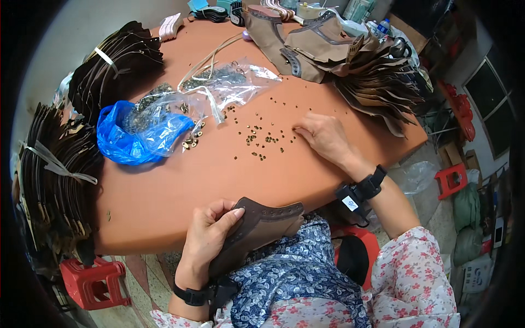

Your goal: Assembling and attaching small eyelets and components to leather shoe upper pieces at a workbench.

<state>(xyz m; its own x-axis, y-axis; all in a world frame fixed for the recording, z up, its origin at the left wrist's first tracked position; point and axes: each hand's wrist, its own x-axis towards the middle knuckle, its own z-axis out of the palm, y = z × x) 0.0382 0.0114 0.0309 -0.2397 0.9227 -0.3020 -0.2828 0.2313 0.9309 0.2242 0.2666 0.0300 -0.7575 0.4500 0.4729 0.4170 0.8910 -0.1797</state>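
At the left edge of the bench [164, 197], a tied dark bundle [52, 169] fans its layers outward, with a second bundle [128, 49] behind it, nearer the far left corner, bound with a pale strip. Next comes the blue bag [117, 147], crumpled and slack, its mouth opening right, a few brassy fittings [187, 145] just beside it.

Down at the near edge, here's the left hand [208, 227], grasping the piece [268, 227] at its upper left corner, thumb flat on top, fingers underneath! The piece is at the near edge, its upper part in front of the bench, the rest over the lap. Its long axis slants from lower left to upper right; the holed edge faces the far edge, running left to right, one corner pointing up by the thumb. Its lower left end is partly hidden by the wrist.

Beyond it, mid-bench, lie the eyelets [249, 139], loosely scattered, the clear bag [257, 76] sprawled behind them. And at their right, the right hand [298, 131]: fingers curled together, tips low over the bench; whether they pinch an eyelet, I can't tell. Toward the right corner, a brown stack [377, 82] splays its edges.
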